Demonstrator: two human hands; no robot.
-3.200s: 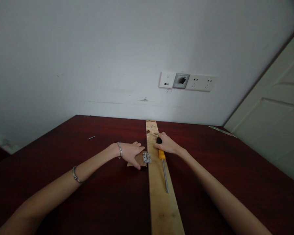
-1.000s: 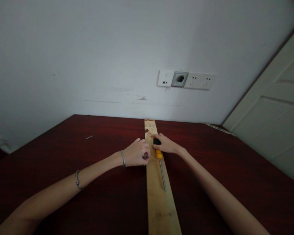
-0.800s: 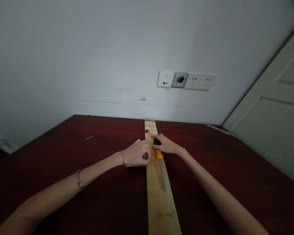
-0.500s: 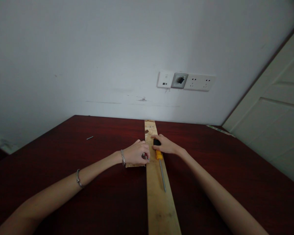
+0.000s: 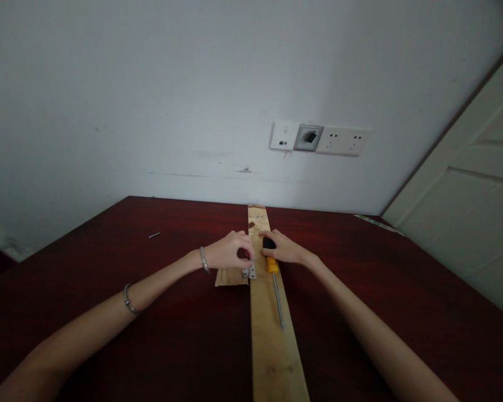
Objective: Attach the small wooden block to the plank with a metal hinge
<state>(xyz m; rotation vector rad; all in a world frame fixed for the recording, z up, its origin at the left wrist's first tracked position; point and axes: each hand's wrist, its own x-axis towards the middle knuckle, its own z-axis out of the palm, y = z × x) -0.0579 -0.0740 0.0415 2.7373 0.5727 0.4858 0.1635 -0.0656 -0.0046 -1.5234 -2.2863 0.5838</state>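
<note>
A long wooden board (image 5: 272, 346) runs away from me to the wall. Beside its left edge lies a short wooden piece (image 5: 230, 277), and a small metal hinge (image 5: 252, 272) sits across the joint between them. Over the hinge, my left hand (image 5: 231, 250) has thumb and finger pinched at its upper part; whatever is between the tips is too small to name. My right hand (image 5: 285, 248) rests on the board with its fingers around the black and yellow handle of a screwdriver (image 5: 272, 264). The screwdriver's shaft lies along the board, tip toward me.
A thin metal rod or screw (image 5: 154, 235) lies to the left on the dark red table (image 5: 171, 357). A flat pale strip (image 5: 378, 224) lies near the right back edge. Wall sockets (image 5: 343, 140) are above the table, and a white panelled door (image 5: 478, 178) is at right.
My left hand has lifted and shifted slightly, changing its grip, so more of the hinge and the short wooden piece shows. My right hand and the screwdriver have stayed in place.
</note>
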